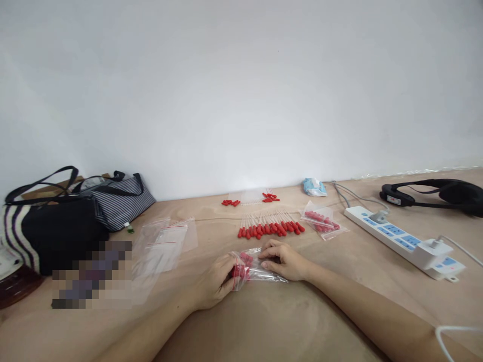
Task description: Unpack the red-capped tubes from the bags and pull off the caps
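Observation:
A clear zip bag with several red-tipped sticks in it lies on the table in front of me. My left hand grips its left end, thumb and fingers closed around the plastic by the red tips. At the other end, my right hand has curled fingers on the clear plastic; the fingertips are partly hidden. Just beyond the bag, a row of loose sticks with red ends lies side by side, red ends toward me. Right of that row rests another filled zip bag.
Flat clear bags lie to the left, near a striped bag and a black bag. More red-tipped sticks sit by the wall. To the right are a power strip, a blue-white crumpled packet and a black headset.

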Demonstrator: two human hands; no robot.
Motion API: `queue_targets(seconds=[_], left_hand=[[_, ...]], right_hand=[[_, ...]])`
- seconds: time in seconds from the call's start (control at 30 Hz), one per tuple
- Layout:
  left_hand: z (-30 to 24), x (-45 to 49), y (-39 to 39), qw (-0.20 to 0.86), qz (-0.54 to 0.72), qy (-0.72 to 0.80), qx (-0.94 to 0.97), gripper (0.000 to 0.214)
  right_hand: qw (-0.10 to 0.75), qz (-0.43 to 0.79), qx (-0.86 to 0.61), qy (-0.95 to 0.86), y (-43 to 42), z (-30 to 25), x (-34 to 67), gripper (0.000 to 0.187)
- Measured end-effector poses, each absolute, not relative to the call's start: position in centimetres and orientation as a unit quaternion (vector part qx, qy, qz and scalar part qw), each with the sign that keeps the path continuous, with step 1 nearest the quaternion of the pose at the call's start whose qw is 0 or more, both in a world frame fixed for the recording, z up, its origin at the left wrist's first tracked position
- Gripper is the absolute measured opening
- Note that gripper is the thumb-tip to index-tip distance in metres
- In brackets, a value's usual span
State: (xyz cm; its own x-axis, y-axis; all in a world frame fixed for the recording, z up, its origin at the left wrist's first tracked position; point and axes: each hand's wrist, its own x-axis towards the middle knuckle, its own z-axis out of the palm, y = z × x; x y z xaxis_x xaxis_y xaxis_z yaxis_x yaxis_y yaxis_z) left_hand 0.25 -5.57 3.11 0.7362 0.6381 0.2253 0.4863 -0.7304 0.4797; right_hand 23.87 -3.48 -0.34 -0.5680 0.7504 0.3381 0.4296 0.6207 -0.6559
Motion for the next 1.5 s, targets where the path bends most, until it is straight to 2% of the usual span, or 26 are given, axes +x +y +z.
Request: queue_targets(seconds=[0.3,0.47,0.67,0.8,1.03,1.2,1.33,1.43,1.5], left_hand=[[4.2,-4.1,-3.0,0.250,0.161,0.418,0.858,0.018],[4.4,-5.8,-2.1,0.279,0.144,0.472,0.824,0.026],[4.8,-4.2,-2.7,0.188,0.127,0.404,0.886,0.027],[5.6,-2.4,-1.9,0.163,0.053,0.412,0.895,0.023],[7.5,-0.5,-0.3,0.284,-0.169,0.501,0.800,0.013],[7.6,-1.6,-0.6,0.289,-0.157,0.496,0.804,0.003],[8.6,-5.0,-0.2,0.360,-0.151,0.485,0.782,0.013],[9.4,-7.0,0.9,0.437,-0.080,0.500,0.743,0.024],[9.2,-6.9,1.9,0.470,0.018,0.531,0.704,0.032]], right_hand=[[0.321,0.242,-0.366,-0.840,-2.9,-0.4,24.3,0.015],[0.326,0.247,-0.372,-0.833,-2.6,-0.5,24.5,0.016],[0.330,0.244,-0.377,-0.831,-2.7,-0.6,24.4,0.018],[0.329,0.245,-0.374,-0.832,-2.7,-0.7,24.4,0.017],[0.320,0.245,-0.380,-0.833,-2.6,-0.7,24.4,0.016],[0.316,0.245,-0.385,-0.832,-2.7,-0.6,24.4,0.015],[0.318,0.245,-0.384,-0.832,-2.6,-0.7,24.4,0.015],[0.319,0.243,-0.381,-0.833,-2.6,-0.6,24.4,0.015],[0.321,0.242,-0.381,-0.832,-2.7,-0.6,24.4,0.015]])
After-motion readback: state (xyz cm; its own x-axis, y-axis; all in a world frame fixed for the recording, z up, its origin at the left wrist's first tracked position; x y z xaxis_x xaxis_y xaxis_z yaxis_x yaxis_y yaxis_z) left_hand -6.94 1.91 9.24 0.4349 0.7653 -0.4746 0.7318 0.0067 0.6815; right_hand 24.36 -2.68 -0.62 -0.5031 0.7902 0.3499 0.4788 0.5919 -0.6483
